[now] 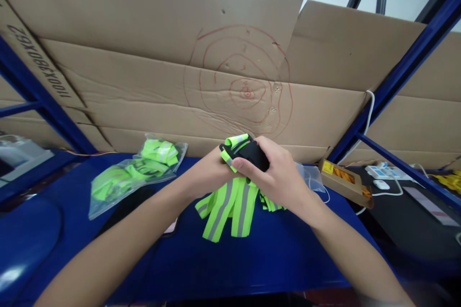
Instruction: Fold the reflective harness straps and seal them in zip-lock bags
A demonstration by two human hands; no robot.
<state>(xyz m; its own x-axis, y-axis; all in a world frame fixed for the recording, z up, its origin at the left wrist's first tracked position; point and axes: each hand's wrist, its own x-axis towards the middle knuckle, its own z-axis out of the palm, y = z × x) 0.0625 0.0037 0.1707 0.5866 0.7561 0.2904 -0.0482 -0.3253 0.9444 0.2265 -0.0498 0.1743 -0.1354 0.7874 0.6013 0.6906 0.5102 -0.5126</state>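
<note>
My right hand (281, 172) is closed over a black item (255, 154), thumb in front and fingers over the top. A neon-yellow reflective strap with black trim (236, 141) loops at the black item's left side, against my left hand (218, 165). The fingers of my left hand are hidden behind the strap and the black item, so its grip does not show. Below both hands, several neon-yellow reflective strips (232, 208) with grey stripes lie on the blue table (216, 273).
Clear plastic bags of neon-yellow straps (133, 172) lie at the left. A phone (171, 227) shows partly under my left forearm. On the right are a cardboard box with orange contents (344, 182) and a white cable (369, 110). A cardboard wall (144, 76) stands behind.
</note>
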